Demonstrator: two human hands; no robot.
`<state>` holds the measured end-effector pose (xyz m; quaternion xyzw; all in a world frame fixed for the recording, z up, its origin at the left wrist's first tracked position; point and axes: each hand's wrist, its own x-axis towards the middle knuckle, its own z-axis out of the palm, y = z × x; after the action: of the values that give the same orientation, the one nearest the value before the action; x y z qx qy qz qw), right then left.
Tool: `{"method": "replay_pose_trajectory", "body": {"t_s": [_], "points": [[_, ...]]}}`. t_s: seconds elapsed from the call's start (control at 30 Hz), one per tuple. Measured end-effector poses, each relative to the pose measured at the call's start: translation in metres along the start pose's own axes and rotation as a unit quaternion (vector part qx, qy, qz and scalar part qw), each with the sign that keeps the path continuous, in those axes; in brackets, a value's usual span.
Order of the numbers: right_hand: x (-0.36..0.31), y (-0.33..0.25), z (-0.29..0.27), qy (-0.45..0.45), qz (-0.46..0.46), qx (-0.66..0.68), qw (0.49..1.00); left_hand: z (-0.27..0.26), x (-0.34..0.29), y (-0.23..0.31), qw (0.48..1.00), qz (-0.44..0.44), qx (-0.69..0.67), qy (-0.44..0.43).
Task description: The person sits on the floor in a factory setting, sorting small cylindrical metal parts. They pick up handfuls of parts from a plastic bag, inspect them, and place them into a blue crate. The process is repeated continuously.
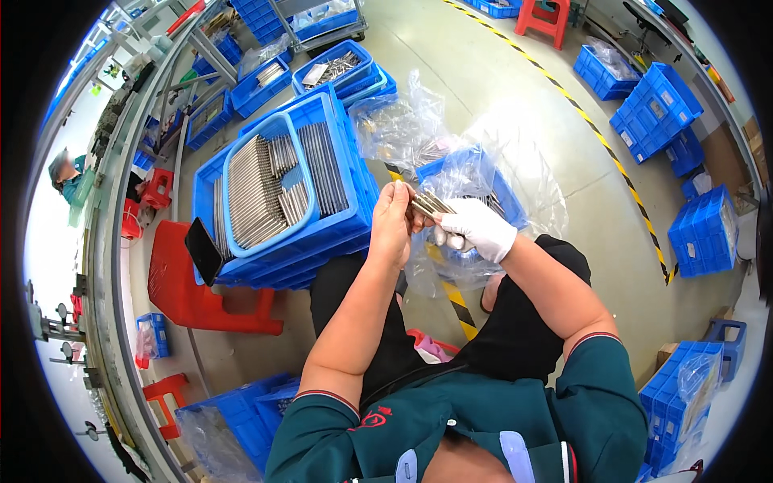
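In front of my knees, a small bundle of slim metal rods (430, 204) lies between my two hands. My bare left hand (391, 222) is closed round the left end of the bundle. My right hand (478, 229), in a white glove, grips the other end with bent fingers. On my left a light-blue tray (279, 121) with stacked rows of similar rods rests on a large blue crate (342, 153), with longer dark rods beside it. Beyond my hands stands a blue bin (509, 191) lined with clear plastic, with more metal pieces in it, partly hidden by the glove.
A dark flat panel (204, 251) leans at the crate's near left corner, above a red stool (179, 282). Loose clear plastic (403, 113) spreads beside the bin. Blue crates (656, 113) line the right side. Another person (71, 179) is at the far left.
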<state>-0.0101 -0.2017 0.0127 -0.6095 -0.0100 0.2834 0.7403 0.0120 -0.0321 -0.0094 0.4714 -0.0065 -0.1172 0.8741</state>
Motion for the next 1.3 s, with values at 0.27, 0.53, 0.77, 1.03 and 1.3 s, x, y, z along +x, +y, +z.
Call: {"method": "replay_pose_trajectory", "body": {"t_s": [0.27, 0.53, 0.77, 1.03, 1.3], "points": [[0.001, -0.001, 0.0, 0.022, 0.026, -0.019, 0.999, 0.0, 0.0, -0.005, 0.991, 0.044, 0.118, 0.033], [0.004, 0.004, 0.007, 0.047, -0.009, -0.017, 0.999, 0.002, 0.001, -0.01, 0.98, 0.056, 0.176, 0.071], [0.007, 0.009, 0.008, 0.051, -0.004, -0.046, 0.998, 0.004, -0.003, -0.005, 0.99, 0.068, 0.111, 0.055], [-0.005, -0.011, 0.005, 0.182, -0.131, -0.214, 0.951, -0.013, 0.0, 0.004, 0.998, -0.045, -0.052, 0.012], [-0.003, -0.007, 0.002, 0.219, -0.192, -0.285, 0.913, -0.011, -0.001, 0.003, 0.983, -0.105, -0.14, -0.061]]}}
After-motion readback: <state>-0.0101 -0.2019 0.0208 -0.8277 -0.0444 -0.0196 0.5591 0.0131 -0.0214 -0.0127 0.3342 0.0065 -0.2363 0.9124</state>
